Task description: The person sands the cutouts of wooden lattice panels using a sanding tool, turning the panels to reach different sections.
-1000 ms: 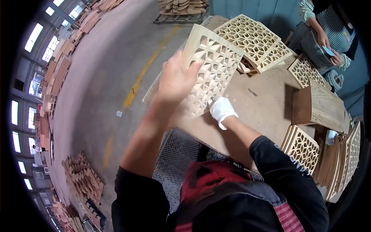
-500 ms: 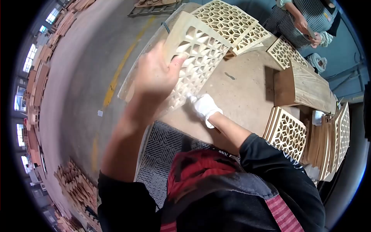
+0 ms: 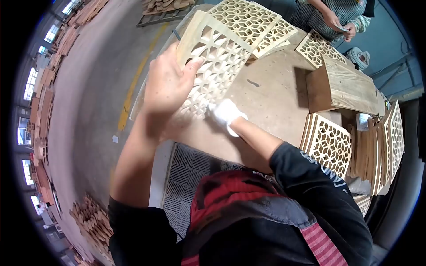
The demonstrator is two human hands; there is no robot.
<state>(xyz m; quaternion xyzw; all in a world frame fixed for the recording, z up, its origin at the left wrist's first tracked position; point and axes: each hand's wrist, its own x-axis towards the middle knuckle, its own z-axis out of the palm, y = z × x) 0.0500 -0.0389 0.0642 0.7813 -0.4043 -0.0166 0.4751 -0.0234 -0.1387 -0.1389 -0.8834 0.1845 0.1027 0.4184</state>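
My left hand (image 3: pixel 171 84), bare, is closed round the left edge of a pale wooden lattice panel (image 3: pixel 217 53), its thumb on the face. The panel has cut-out triangular openings and is tilted over the table. In a white glove, my right hand (image 3: pixel 226 114) is at the panel's lower right side, fingers drawn together against the lattice. Whatever those fingers hold, if anything, is hidden. More lattice panels (image 3: pixel 246 20) with hexagonal openings lie just beyond the one I hold.
The brown table (image 3: pixel 266 95) carries a wooden box (image 3: pixel 355 86) and stacked lattice panels (image 3: pixel 330 144) on the right. Across from me stands a co-worker, whose hands (image 3: pixel 339 26) hold a small flat piece. A patterned mat (image 3: pixel 191 173) lies below the table edge; wood pieces (image 3: pixel 91 221) are piled lower left.
My view has shifted, so the table and panels sit further left and slightly higher. My left hand still grips the panel, and the gloved hand stays against its lower part.
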